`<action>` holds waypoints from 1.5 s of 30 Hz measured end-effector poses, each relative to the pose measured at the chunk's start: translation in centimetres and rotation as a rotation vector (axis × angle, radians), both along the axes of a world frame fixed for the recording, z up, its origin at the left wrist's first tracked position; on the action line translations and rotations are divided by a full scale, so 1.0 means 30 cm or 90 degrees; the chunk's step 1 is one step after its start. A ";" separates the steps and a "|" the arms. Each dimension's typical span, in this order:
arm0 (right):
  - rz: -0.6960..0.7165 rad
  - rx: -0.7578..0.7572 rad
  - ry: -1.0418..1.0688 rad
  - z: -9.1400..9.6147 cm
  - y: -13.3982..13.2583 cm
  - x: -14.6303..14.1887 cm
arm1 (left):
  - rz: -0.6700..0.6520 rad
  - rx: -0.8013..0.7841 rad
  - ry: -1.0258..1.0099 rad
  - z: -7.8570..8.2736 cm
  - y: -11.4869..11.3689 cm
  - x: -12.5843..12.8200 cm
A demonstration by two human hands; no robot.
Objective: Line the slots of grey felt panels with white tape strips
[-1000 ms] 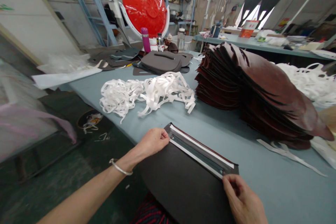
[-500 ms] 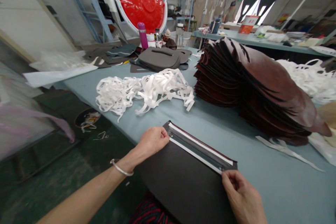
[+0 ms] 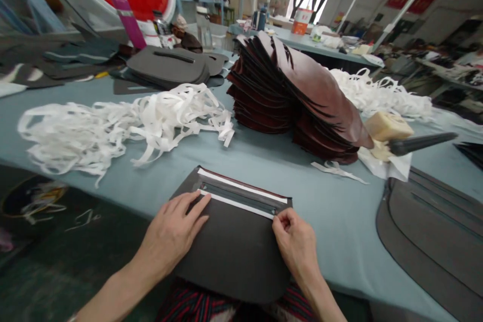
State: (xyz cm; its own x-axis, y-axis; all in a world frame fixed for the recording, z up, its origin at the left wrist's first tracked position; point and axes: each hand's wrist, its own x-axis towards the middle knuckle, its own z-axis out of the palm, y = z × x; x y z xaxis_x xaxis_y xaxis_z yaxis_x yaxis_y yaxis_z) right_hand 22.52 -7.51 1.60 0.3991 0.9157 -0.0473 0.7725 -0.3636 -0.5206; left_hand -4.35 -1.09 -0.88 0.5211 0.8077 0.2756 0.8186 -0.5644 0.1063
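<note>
A dark grey leather panel lies at the table's near edge, partly over my lap. Near its top edge a long slot with a dark zipper-like inset runs between an upper white tape strip and a lower white tape strip. My left hand rests on the panel, fingers stretched out, their tips touching the lower strip's left end. At that strip's right end, my right hand pinches with thumb and fingers closed.
White tape scraps heap on the table at left. Behind stands a stack of brown leather pieces. A brush with a black handle lies by a yellowish block. Grey panels lie at right and back left.
My left hand has gone from a pinch at the strip's left end to lying flat with fingers spread. My right hand stays at the right end. The view has swung right.
</note>
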 end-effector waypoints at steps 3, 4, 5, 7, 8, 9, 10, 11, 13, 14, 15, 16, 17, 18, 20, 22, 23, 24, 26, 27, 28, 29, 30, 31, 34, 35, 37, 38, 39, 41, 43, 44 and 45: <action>-0.013 -0.004 -0.024 0.000 0.002 -0.005 | -0.019 -0.001 0.077 0.019 -0.019 0.008; -0.015 -0.010 -0.028 0.000 0.003 -0.006 | -0.016 0.000 0.095 0.025 -0.022 0.013; -0.016 -0.015 -0.030 -0.001 0.004 -0.006 | -0.010 0.001 0.108 0.030 -0.024 0.019; -0.015 -0.019 -0.032 -0.001 0.006 -0.006 | 0.003 0.003 0.122 0.036 -0.025 0.032; -0.015 -0.019 -0.035 -0.001 0.007 -0.006 | 0.008 0.002 0.122 0.036 -0.025 0.039; -0.016 -0.020 -0.039 0.000 0.008 -0.007 | 0.011 0.001 0.118 0.035 -0.025 0.047; -0.016 -0.023 -0.045 0.001 0.009 -0.007 | 0.008 0.000 0.110 0.032 -0.026 0.057; -0.017 -0.028 -0.052 0.002 0.009 -0.008 | -0.002 -0.001 0.103 0.029 -0.028 0.067; -0.021 -0.037 -0.064 0.004 0.011 -0.011 | -0.031 -0.003 0.093 0.020 -0.034 0.092; -0.020 -0.041 -0.068 0.005 0.012 -0.014 | -0.042 -0.005 0.093 0.018 -0.037 0.105; -0.019 -0.044 -0.071 0.007 0.013 -0.016 | -0.049 -0.009 0.098 0.018 -0.041 0.119; -0.018 -0.047 -0.075 0.008 0.015 -0.018 | -0.049 -0.014 0.107 0.020 -0.045 0.133; -0.018 -0.051 -0.080 0.010 0.017 -0.021 | -0.042 -0.017 0.117 0.025 -0.048 0.147; -0.019 -0.058 -0.085 0.011 0.020 -0.022 | -0.032 -0.022 0.127 0.032 -0.051 0.161; -0.027 -0.076 -0.096 0.014 0.023 -0.022 | -0.025 -0.034 0.138 0.048 -0.059 0.191; -0.029 -0.087 -0.100 0.014 0.023 -0.018 | -0.027 -0.045 0.132 0.060 -0.067 0.219; -0.023 -0.088 -0.101 0.013 0.020 -0.014 | -0.030 -0.050 0.126 0.063 -0.072 0.232; -0.010 -0.083 -0.104 0.010 0.017 -0.011 | -0.031 -0.053 0.120 0.063 -0.077 0.243; 0.039 -0.046 -0.128 0.003 0.007 -0.011 | -0.027 -0.057 0.116 0.057 -0.088 0.262; 0.078 -0.018 -0.150 -0.001 0.003 -0.015 | -0.024 -0.060 0.115 0.053 -0.094 0.269; 0.124 0.011 -0.173 -0.004 0.000 -0.022 | -0.020 -0.062 0.113 0.048 -0.100 0.274; 0.178 0.038 -0.195 -0.007 0.000 -0.032 | -0.015 -0.064 0.108 0.045 -0.105 0.277; 0.233 0.059 -0.215 -0.007 0.002 -0.043 | -0.009 -0.065 0.100 0.044 -0.108 0.278; 0.281 0.072 -0.231 -0.006 0.008 -0.055 | -0.002 -0.066 0.086 0.045 -0.109 0.275; 0.345 0.065 -0.282 0.007 0.047 -0.076 | -0.013 -0.074 0.008 0.056 -0.083 0.235; 0.347 0.054 -0.296 0.013 0.066 -0.078 | -0.013 -0.073 -0.030 0.060 -0.065 0.209; 0.359 0.044 -0.301 0.017 0.110 -0.080 | 0.041 -0.061 -0.101 0.063 -0.018 0.141; 0.375 0.059 -0.286 0.014 0.131 -0.081 | 0.100 -0.052 -0.131 0.061 0.007 0.104; 0.395 0.091 -0.262 0.006 0.150 -0.085 | 0.170 -0.048 -0.154 0.058 0.031 0.068; 0.428 0.183 -0.207 -0.020 0.176 -0.097 | 0.269 -0.078 -0.192 0.054 0.071 0.011; 0.440 0.258 -0.163 -0.049 0.187 -0.108 | 0.279 -0.179 -0.243 0.068 0.099 -0.021; 0.438 0.278 -0.147 -0.060 0.188 -0.111 | 0.263 -0.240 -0.274 0.085 0.109 -0.028; 0.432 0.287 -0.130 -0.068 0.187 -0.110 | 0.245 -0.294 -0.309 0.110 0.118 -0.030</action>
State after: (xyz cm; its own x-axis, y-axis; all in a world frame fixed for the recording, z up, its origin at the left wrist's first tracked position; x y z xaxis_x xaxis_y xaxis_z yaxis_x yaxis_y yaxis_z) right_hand 19.21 -1.89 -0.44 -0.2844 0.8741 0.3939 0.8435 0.4234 -0.3305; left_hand -5.25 2.45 2.43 0.0879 0.9961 -0.0072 0.7501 -0.0614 0.6585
